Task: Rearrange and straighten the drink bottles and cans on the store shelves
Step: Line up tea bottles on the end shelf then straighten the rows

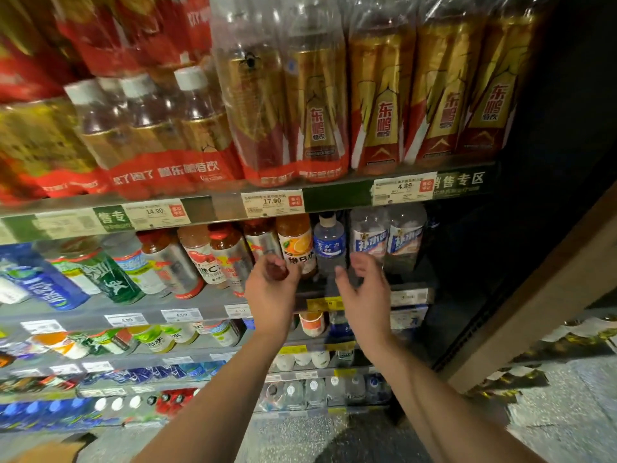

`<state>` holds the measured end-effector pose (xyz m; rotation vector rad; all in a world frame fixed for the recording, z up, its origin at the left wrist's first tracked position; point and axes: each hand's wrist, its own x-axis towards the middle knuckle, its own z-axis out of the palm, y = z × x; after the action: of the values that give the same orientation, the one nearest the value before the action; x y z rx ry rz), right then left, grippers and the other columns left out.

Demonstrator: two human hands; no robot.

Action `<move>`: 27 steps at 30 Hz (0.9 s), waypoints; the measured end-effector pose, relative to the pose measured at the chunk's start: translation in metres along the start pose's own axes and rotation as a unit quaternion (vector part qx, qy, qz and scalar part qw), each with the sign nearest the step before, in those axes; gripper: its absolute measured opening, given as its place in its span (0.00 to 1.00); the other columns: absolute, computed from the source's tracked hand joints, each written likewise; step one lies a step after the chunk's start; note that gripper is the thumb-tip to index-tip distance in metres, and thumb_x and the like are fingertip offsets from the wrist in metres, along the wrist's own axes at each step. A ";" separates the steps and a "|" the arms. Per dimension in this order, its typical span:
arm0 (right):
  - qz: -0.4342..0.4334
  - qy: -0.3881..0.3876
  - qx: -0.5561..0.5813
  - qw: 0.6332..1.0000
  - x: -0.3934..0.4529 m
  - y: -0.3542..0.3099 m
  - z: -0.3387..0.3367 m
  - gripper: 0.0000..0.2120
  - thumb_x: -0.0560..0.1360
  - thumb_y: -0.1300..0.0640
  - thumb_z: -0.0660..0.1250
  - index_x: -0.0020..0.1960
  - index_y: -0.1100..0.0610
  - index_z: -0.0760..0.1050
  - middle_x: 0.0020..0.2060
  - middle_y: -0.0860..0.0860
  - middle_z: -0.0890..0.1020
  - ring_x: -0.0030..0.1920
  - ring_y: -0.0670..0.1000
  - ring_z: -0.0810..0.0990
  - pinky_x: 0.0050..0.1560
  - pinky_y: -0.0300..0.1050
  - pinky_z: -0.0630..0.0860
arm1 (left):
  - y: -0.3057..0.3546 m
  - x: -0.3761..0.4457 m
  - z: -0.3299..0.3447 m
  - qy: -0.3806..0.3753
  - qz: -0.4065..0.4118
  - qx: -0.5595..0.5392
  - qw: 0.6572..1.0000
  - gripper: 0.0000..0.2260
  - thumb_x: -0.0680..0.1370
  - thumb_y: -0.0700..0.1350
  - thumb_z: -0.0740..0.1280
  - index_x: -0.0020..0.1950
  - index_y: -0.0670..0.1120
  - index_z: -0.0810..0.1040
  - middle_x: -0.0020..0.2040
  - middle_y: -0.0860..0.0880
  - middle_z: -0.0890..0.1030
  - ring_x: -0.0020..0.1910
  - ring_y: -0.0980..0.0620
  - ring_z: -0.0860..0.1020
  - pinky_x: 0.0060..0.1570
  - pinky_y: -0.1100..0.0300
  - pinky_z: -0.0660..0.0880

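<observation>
While left hand (271, 289) curls empty, right hand (364, 285) spread loose, glossy plastic orange bottle (295, 243) between.

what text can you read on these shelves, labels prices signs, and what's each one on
"东鹏特饮" on the gold bottles, top shelf
"14.90" on a price tag
"17.90" on a price tag
"4.80" on a price tag
"售专区" on the green shelf strip
"补水啦" on clear bottles
Lower price tags and small print: too blurred to read.

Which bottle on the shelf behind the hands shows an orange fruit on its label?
The orange-capped bottle directly above the left hand; its neighbours show no orange fruit.
</observation>
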<state>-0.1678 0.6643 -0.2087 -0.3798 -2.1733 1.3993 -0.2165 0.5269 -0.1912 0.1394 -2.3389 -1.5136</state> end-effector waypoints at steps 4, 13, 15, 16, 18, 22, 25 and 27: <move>0.018 -0.002 -0.027 0.999 0.000 -0.011 0.030 0.24 0.78 0.52 0.69 0.71 0.56 0.69 0.67 0.52 0.76 0.66 0.50 0.74 0.59 0.34 0.68 | -0.016 0.008 -0.022 -0.016 0.005 -0.009 1.000 0.13 0.71 0.50 0.79 0.40 0.49 0.75 0.36 0.53 0.80 0.37 0.54 0.80 0.39 0.55 0.77; 0.102 0.066 -0.077 0.990 0.011 -0.028 0.080 0.42 0.78 0.55 0.70 0.81 0.60 0.47 0.79 0.58 0.55 0.77 0.57 0.59 0.70 0.41 0.61 | -0.031 0.020 -0.053 -0.058 0.014 -0.055 0.997 0.14 0.71 0.45 0.79 0.39 0.50 0.73 0.35 0.51 0.79 0.34 0.56 0.79 0.37 0.65 0.73; 0.101 0.076 -0.107 0.986 0.015 -0.028 0.082 0.42 0.76 0.56 0.72 0.80 0.61 0.49 0.76 0.58 0.57 0.75 0.57 0.62 0.71 0.44 0.63 | -0.034 0.022 -0.060 -0.055 0.024 -0.054 0.997 0.14 0.71 0.44 0.79 0.38 0.50 0.73 0.34 0.51 0.79 0.34 0.55 0.78 0.36 0.69 0.71; 0.101 0.084 -0.115 0.985 0.018 -0.027 0.084 0.42 0.75 0.57 0.73 0.79 0.62 0.52 0.74 0.58 0.60 0.73 0.57 0.64 0.71 0.43 0.64 | -0.035 0.023 -0.063 -0.059 0.024 -0.059 0.996 0.14 0.71 0.44 0.79 0.38 0.49 0.73 0.33 0.50 0.79 0.34 0.54 0.78 0.35 0.70 0.70; 0.110 0.114 -0.116 0.981 0.023 -0.027 0.088 0.39 0.73 0.59 0.74 0.76 0.61 0.57 0.71 0.59 0.64 0.71 0.58 0.66 0.70 0.44 0.65 | -0.040 0.026 -0.067 -0.076 0.020 -0.071 0.994 0.13 0.72 0.43 0.78 0.39 0.49 0.73 0.34 0.47 0.79 0.33 0.54 0.77 0.35 0.68 0.71; 0.132 0.154 -0.004 0.979 0.021 -0.030 0.103 0.39 0.72 0.63 0.74 0.74 0.54 0.53 0.67 0.56 0.72 0.67 0.54 0.73 0.67 0.41 0.67 | -0.049 0.030 -0.072 -0.118 0.017 -0.087 0.989 0.12 0.73 0.44 0.77 0.40 0.51 0.73 0.34 0.45 0.80 0.33 0.51 0.78 0.37 0.64 0.73; 0.091 0.185 0.020 0.978 0.017 -0.025 0.100 0.37 0.69 0.65 0.75 0.72 0.57 0.60 0.60 0.48 0.73 0.59 0.47 0.75 0.59 0.28 0.68 | -0.051 0.033 -0.077 -0.148 0.019 -0.099 0.984 0.10 0.75 0.43 0.76 0.41 0.48 0.75 0.33 0.47 0.79 0.31 0.55 0.76 0.36 0.65 0.72; 0.083 0.192 -0.005 0.978 0.019 -0.020 0.094 0.34 0.66 0.59 0.75 0.70 0.59 0.65 0.59 0.51 0.75 0.58 0.49 0.75 0.59 0.32 0.71 | -0.054 0.034 -0.079 -0.158 0.025 -0.098 0.982 0.09 0.75 0.43 0.75 0.41 0.47 0.75 0.33 0.48 0.78 0.31 0.57 0.75 0.35 0.67 0.71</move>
<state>-0.2357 0.5936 -0.2161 -0.7835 -1.8651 1.2764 -0.2274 0.4264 -0.2023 -0.2235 -2.3847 -1.8437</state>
